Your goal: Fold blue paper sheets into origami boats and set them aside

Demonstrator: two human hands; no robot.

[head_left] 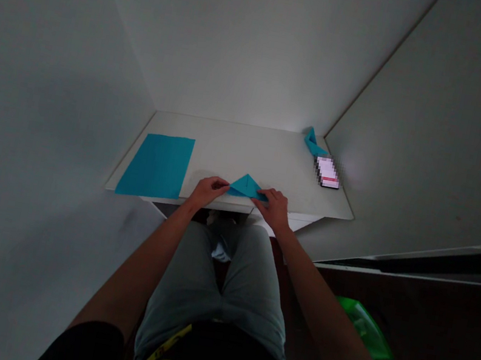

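Observation:
A folded piece of blue paper [246,186], triangular with its point away from me, lies at the front edge of the white table [245,150]. My left hand [210,191] pinches its left corner between thumb and fingers. At the opposite corner, my right hand [275,206] grips the paper, the thumb below and the fingers on top. A crease line runs down the middle of the triangle. To the left rests a flat sheet of blue paper [157,165], its near edge at the table's front. Another folded blue paper piece [313,144] sits in the far right corner.
A phone [327,172] with a blurred, lit screen lies on the right side of the table. Walls close in the table at the left, back and right. A green plastic container [365,329] stands on the dark floor at my right.

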